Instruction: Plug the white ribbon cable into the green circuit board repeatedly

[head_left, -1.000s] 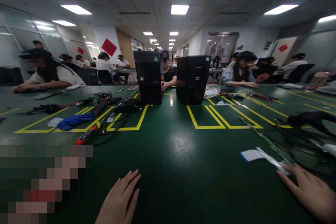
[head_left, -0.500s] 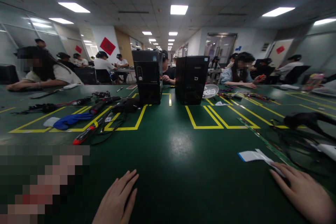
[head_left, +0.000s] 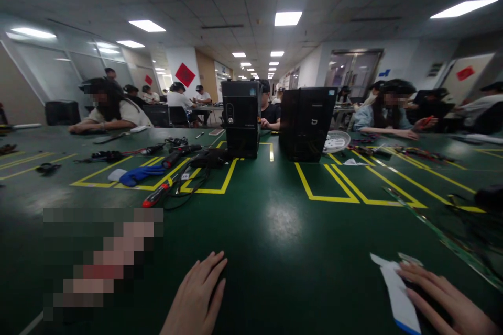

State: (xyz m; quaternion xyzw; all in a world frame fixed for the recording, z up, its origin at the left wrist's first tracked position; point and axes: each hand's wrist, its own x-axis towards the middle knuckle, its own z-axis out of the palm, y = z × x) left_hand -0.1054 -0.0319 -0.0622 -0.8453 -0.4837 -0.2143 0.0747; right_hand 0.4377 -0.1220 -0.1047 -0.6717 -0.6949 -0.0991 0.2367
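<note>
My left hand (head_left: 196, 298) lies flat on the dark green table (head_left: 275, 251) at the bottom centre, fingers stretched out, holding nothing. At the bottom right my right hand (head_left: 444, 298) rests with its fingers spread, fingertips on a white flat ribbon strip with a blue end (head_left: 398, 296). A long thin green strip (head_left: 432, 230) runs diagonally just beyond that hand.
Two black computer towers (head_left: 240, 118) (head_left: 307, 123) stand mid-table by yellow floor-style tape outlines (head_left: 326, 188). A red-handled screwdriver (head_left: 156, 195), black cables (head_left: 188, 183) and a blue glove (head_left: 137, 175) lie left. A white fan grille (head_left: 336, 141) sits behind. Several people sit around.
The view has swung left. My right hand has drawn the white ribbon strip toward me, and the strip has turned end-on. My left hand has stayed flat in place.
</note>
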